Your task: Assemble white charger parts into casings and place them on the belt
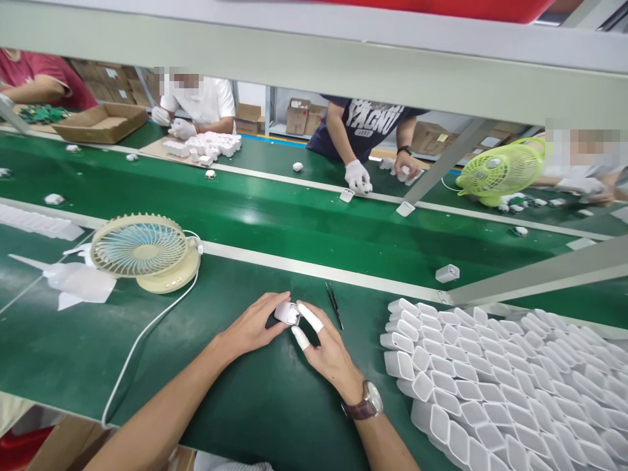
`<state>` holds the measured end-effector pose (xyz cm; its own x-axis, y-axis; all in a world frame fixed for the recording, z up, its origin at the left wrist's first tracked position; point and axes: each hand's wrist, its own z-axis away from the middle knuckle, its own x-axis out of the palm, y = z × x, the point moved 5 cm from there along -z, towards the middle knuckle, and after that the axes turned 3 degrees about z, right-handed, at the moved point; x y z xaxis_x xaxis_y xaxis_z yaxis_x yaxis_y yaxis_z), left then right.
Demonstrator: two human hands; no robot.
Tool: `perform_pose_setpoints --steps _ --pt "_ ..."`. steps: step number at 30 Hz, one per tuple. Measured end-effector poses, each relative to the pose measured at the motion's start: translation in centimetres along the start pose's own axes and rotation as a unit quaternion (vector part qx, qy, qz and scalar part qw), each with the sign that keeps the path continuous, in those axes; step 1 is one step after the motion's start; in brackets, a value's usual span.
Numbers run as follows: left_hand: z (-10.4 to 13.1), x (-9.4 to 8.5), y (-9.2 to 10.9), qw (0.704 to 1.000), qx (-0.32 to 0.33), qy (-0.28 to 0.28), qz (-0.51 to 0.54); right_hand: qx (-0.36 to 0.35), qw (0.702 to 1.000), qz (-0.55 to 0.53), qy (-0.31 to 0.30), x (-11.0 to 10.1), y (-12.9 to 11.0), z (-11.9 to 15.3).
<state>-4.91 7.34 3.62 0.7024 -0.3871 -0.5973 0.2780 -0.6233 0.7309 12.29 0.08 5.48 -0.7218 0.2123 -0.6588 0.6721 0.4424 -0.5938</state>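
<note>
My left hand [255, 324] grips a small white plastic housing [283, 313] between thumb and fingers, above the green table. The housing's end facing right shows a dark rim with a white part inside, too small to make out. My right hand [321, 343] wears white finger cots on thumb and index finger. Those two fingertips close on the housing's right end from either side. A pair of dark tweezers [334, 305] lies on the table just beyond my right hand. Right of that hand stand many white housings [471, 366], packed in rows with their openings showing.
A cream fan [142, 252] with a trailing white cable and a white squeeze bottle [78, 281] occupy the left. Beyond runs a green conveyor [275, 216] carrying a white housing [447, 273]. Co-workers sit opposite, near a green fan [503, 170]. A metal shelf beam [314, 55] crosses overhead.
</note>
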Motion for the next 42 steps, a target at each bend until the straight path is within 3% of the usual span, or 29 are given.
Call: perform_pose_setpoints --steps 5,8,12,16,21,42 --pt "0.2 0.4 0.3 0.999 -0.020 -0.037 -0.003 0.015 0.999 -0.016 -0.025 0.3 0.3 -0.1" --pt "0.2 0.6 0.4 0.998 -0.014 -0.055 -0.010 0.037 0.999 -0.017 -0.007 0.4 0.9 0.1" --pt "0.2 0.4 0.3 0.999 -0.007 -0.035 -0.024 0.064 0.998 -0.014 0.008 0.3 1.2 0.1" --pt "0.1 -0.2 0.6 0.999 0.049 0.004 -0.022 0.065 0.998 -0.017 -0.014 0.2 0.9 0.1" --pt "-0.1 -0.1 1.3 0.995 0.091 0.011 -0.033 0.064 0.998 -0.010 -0.028 0.2 0.7 0.2" --pt "-0.4 0.1 1.3 0.995 0.093 0.002 -0.034 0.067 0.997 -0.011 -0.036 0.4 0.9 0.5"
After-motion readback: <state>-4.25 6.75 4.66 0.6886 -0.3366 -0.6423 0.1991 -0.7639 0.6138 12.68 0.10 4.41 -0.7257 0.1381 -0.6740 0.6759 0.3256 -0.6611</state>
